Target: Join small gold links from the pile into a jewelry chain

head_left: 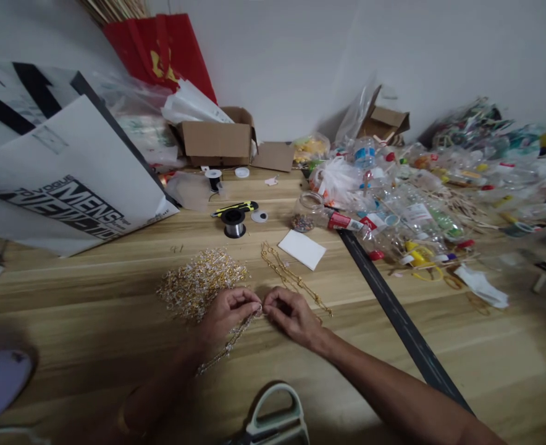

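Note:
Between finger and thumb, my left hand (231, 312) pinches one end of a silvery beaded chain (230, 347), which trails down past that wrist onto the table. My right hand (295, 316) is closed in a pinch beside it, the two sets of fingertips almost meeting at the chain's end. What the right fingertips hold is too small to make out. A heap of gold and clear beads or links (199, 281) spreads just beyond my left hand. Behind my right hand lie lengths of gold chain (296, 277).
Scissors handles (280, 414) lie at the table's near edge. Farther back are a wire spool (234, 224), a yellow-black utility knife (236, 209), a white card (302, 249) and a jar of beads (306, 216). Plastic bottles (416, 216) crowd the right; a paper bag (78, 179) stands left.

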The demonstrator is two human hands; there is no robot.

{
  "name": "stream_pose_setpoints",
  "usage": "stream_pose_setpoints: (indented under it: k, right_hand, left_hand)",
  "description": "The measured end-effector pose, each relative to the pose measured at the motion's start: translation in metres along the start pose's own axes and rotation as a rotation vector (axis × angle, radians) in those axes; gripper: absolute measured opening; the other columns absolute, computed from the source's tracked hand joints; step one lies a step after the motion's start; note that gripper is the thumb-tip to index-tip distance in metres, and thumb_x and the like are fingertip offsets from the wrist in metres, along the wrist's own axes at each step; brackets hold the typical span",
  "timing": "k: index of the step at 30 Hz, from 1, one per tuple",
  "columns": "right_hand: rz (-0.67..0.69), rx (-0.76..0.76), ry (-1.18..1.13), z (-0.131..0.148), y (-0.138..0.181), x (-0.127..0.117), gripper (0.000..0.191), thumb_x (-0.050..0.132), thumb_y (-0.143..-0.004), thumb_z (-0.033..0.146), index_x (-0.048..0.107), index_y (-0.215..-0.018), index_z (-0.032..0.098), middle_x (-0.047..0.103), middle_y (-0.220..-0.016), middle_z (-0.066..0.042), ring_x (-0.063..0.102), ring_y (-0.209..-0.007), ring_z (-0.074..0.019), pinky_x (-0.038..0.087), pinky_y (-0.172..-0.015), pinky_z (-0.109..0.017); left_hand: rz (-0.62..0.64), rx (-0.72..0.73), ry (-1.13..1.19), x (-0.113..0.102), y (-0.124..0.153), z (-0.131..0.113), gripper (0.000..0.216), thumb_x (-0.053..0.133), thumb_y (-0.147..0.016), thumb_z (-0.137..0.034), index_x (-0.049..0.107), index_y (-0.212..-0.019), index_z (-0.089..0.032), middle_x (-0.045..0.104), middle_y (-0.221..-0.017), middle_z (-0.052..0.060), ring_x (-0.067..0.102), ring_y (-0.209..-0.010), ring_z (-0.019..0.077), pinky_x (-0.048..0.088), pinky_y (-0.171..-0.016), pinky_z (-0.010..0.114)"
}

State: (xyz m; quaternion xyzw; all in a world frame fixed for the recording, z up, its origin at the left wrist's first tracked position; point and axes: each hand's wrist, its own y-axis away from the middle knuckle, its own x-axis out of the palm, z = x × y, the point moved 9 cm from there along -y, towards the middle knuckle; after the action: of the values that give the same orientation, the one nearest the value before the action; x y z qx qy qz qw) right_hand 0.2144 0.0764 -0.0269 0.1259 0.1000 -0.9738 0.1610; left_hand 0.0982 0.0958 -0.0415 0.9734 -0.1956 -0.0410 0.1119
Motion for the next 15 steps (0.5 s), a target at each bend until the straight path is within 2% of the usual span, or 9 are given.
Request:
stream_pose_setpoints:
  k: [6,11,15]
  right_hand:
    - [0.013,-0.039,0.046,0.0067,0.0001,-0.0008,0.013,0.053,-0.086,0.026,0.057,-0.077,0.017,0.052,-0.066,0.0,0.046,-0.061,-0.0119,0.035,-0.057,-0.023]
    - [0.017,-0.06,0.056,0.0081,0.0008,-0.0012,0.012,0.052,-0.086,0.025,0.056,-0.078,0.017,0.052,-0.067,0.0,0.046,-0.061,-0.0118,0.035,-0.057,-0.023]
    - [0.006,-0.063,0.052,0.0074,0.0011,-0.0016,0.012,0.052,-0.087,0.025,0.056,-0.079,0.017,0.052,-0.068,0.0,0.046,-0.062,-0.0119,0.036,-0.059,-0.023]
  left_hand:
    - [-0.005,0.002,0.006,-0.0003,-0.0008,-0.0009,0.016,0.069,-0.064,-0.028,0.064,-0.07,-0.014,0.064,-0.064,0.001,0.056,-0.062,0.0131,0.042,-0.06,0.024]
    - [0.028,0.024,-0.028,0.0006,-0.0018,0.0043,0.015,0.065,-0.07,-0.028,0.065,-0.073,-0.014,0.061,-0.064,0.0,0.053,-0.061,0.0118,0.041,-0.059,0.022]
    - [0.03,0.142,-0.02,-0.0007,-0.002,-0.0015,0.013,0.066,-0.071,-0.028,0.065,-0.072,-0.014,0.064,-0.08,0.004,0.058,-0.078,0.0157,0.045,-0.071,0.026]
